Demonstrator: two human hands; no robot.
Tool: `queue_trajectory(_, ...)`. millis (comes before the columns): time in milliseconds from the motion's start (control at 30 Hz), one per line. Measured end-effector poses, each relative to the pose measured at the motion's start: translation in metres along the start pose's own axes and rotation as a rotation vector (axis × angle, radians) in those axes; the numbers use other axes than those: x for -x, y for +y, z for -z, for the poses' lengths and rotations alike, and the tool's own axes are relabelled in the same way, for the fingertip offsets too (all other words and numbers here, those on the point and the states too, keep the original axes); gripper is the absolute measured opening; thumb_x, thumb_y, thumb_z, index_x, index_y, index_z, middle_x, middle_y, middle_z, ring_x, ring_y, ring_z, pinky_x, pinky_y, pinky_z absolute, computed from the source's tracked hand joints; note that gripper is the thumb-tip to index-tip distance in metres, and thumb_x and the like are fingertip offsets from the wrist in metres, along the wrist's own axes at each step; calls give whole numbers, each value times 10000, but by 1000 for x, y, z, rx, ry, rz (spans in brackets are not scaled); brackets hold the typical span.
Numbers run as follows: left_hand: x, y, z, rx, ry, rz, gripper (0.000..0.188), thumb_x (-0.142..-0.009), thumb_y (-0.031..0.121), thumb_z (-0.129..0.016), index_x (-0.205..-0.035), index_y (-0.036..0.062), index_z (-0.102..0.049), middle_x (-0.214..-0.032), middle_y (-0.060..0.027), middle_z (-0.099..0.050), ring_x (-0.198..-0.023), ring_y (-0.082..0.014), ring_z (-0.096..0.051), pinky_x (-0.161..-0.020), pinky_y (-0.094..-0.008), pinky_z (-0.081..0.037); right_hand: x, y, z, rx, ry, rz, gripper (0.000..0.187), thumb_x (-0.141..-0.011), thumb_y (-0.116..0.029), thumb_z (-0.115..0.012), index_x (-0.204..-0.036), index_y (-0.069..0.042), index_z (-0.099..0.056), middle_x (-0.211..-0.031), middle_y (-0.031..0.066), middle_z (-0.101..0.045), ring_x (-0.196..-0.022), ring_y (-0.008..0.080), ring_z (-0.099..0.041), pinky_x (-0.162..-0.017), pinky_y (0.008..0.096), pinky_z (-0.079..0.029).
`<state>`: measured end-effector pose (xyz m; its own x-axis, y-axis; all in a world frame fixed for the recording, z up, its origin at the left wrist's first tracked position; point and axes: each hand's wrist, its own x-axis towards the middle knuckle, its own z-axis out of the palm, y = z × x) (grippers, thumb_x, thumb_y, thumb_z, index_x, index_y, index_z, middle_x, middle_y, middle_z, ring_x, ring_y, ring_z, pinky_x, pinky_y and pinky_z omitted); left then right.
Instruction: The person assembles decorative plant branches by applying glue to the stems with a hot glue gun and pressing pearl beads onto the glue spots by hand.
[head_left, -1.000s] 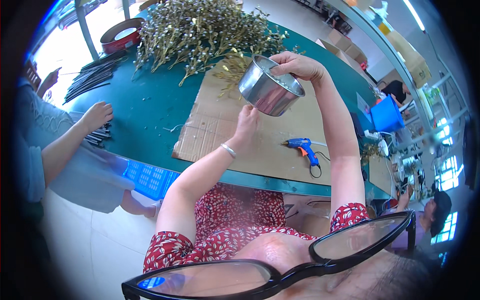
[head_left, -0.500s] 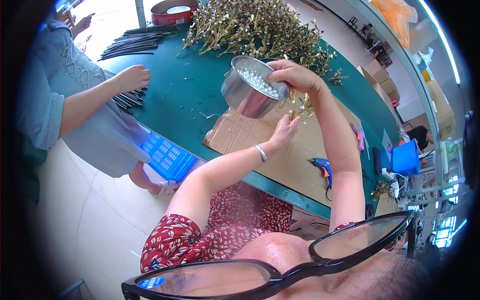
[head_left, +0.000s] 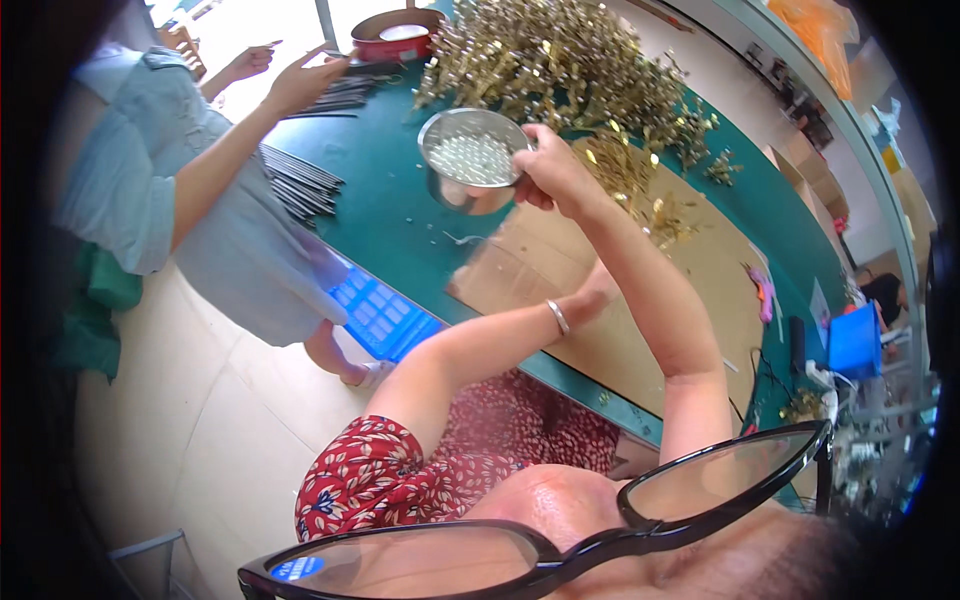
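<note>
Farther left now, metal pot

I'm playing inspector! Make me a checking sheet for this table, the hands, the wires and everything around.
Surface: green table, cardboard on it.
Job's things: metal pot with white beads; gold-leaved stems.
Clutter: dark sticks, pink tool.
Hands: right hand grips the metal pot; left hand partly hidden, its hold unclear.
Cables: white cable near blue bin, blurry.
Surroundings: co-worker at left, blue crate below the table edge.
</note>
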<state>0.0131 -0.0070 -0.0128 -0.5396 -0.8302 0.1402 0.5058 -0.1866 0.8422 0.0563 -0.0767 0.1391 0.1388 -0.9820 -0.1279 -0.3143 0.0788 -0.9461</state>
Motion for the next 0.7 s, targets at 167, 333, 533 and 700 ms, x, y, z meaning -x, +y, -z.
queue_trajectory(167,-10,-47,8,83,-133,-61,490,-819,158,-692,-1231,33,-456,-1218,-62,-491,-1132,-166,-444,-938,-328,-403,-2,11,-10,-25,70,5,656,-767,-68,-493,-1373,-3,-252,-579,141,-580,-346,137,-468,-290,265,-314)
queue_trajectory(333,-1,-22,-1,31,-112,-71,418,-844,190,-667,-1192,35,-496,-1128,-51,-532,-1033,-147,-485,-849,-319,-441,13,-1,-8,-41,-47,149,572,-755,-35,-491,-1311,-23,-355,-588,64,-558,-364,90,-467,-303,216,-310)
queue_trajectory(533,-9,-12,-4,-59,31,67,317,-934,320,-534,-1019,20,-476,-763,14,-493,-623,-65,-421,-508,-237,-362,29,-49,29,-204,-283,173,284,-762,-25,-511,-1034,-39,-593,-628,-25,-544,-380,6,-407,-305,155,-265)
queue_trajectory(700,-7,-7,-9,-124,81,197,254,-978,313,-441,-874,85,-398,-627,61,-344,-499,-36,-292,-424,-211,-249,36,-71,64,-335,-352,241,269,-757,-33,-526,-1014,-34,-609,-634,4,-571,-397,40,-481,-290,145,-283)
